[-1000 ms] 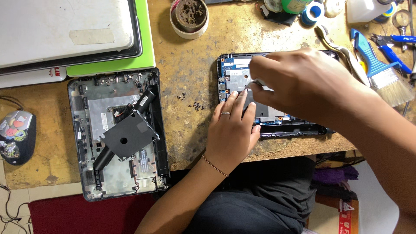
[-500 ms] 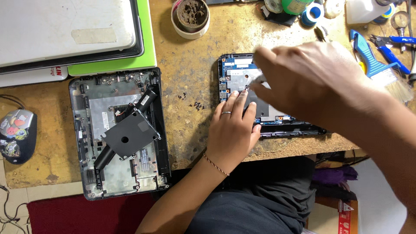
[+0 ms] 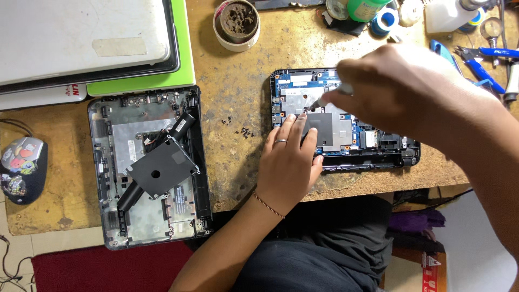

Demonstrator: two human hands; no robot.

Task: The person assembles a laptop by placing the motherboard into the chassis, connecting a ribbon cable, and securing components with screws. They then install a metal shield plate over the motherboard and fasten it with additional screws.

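Head view, nearest first: my left hand [image 3: 289, 157] lies flat, palm down, on the near edge of the opened laptop base [image 3: 346, 116], fingers [image 3: 309, 135] spread and resting on its dark metal plate, closed on nothing, just pressing. The base lies flat at the right side of the tabletop [image 3: 238, 103], near its front edge, circuit board up. Beyond that, my right hand [image 3: 400, 92] is curled around a thin screwdriver [image 3: 327, 97], whose tip points down at the silver shield; whether the tip touches a screw I cannot tell.

I judge the base light and stiff at its plastic rim, but fragile in the middle: bare board, small connectors, thin shields. It is best taken by the black outer frame, never by the board. The screwdriver is slim and smooth, so a pinch close to the tip suits it.

Left of me, well apart, lies a second opened laptop shell [image 3: 148, 167] with a black bracket across it. Tiny screws [image 3: 246, 131] lie loose between the two. Farther off stand a round tub [image 3: 237, 24] and closed laptops [image 3: 86, 43].
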